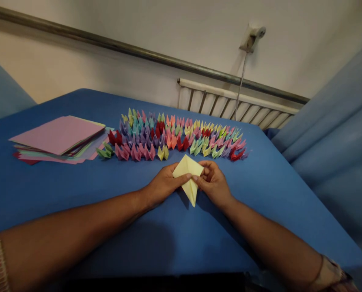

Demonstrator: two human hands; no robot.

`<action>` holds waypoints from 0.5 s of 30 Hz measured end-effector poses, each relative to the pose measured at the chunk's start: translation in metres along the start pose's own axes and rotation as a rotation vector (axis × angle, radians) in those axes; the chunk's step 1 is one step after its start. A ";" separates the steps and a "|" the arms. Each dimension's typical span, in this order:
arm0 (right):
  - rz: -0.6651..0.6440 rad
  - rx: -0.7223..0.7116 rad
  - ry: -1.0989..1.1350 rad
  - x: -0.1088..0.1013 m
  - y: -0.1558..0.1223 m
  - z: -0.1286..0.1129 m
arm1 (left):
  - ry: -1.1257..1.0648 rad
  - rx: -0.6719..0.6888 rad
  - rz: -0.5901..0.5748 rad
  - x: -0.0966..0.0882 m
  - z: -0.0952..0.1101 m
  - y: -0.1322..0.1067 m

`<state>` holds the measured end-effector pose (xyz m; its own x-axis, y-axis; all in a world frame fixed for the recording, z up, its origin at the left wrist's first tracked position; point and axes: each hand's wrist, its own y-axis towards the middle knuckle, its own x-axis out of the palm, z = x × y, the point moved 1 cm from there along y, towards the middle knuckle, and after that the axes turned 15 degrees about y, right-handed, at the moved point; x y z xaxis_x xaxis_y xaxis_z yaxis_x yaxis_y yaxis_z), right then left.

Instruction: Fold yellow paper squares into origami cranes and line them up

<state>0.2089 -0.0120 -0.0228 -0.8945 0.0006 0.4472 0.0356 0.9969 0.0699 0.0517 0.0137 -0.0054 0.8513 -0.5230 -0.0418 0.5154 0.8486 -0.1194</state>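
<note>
A pale yellow paper [189, 177], partly folded into a kite-like shape with its point toward me, is held just above the blue table [77, 194]. My left hand [162, 184] pinches its left edge with thumb and fingers. My right hand [213, 182] grips its right edge, fingers curled. Behind the hands lie rows of several small folded paper pieces [181, 136] in many colours.
A stack of coloured square paper sheets [59, 138], pink on top, lies at the table's left. A white railing [235, 103] and a wall stand behind the table. Blue curtain fabric [336, 138] hangs on the right.
</note>
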 end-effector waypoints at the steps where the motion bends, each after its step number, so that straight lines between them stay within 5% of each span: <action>1: 0.009 0.005 0.001 0.000 0.000 -0.001 | -0.006 -0.008 0.009 0.000 0.000 0.000; 7: -0.120 0.185 -0.074 0.001 0.000 -0.004 | 0.042 -0.016 0.066 -0.003 -0.002 0.002; 15: -0.100 0.087 -0.199 0.000 -0.003 -0.007 | 0.102 -0.040 0.049 -0.002 0.003 0.000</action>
<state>0.2119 -0.0157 -0.0172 -0.9621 -0.0916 0.2568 -0.0885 0.9958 0.0237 0.0501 0.0145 -0.0028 0.8598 -0.4883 -0.1490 0.4677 0.8704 -0.1537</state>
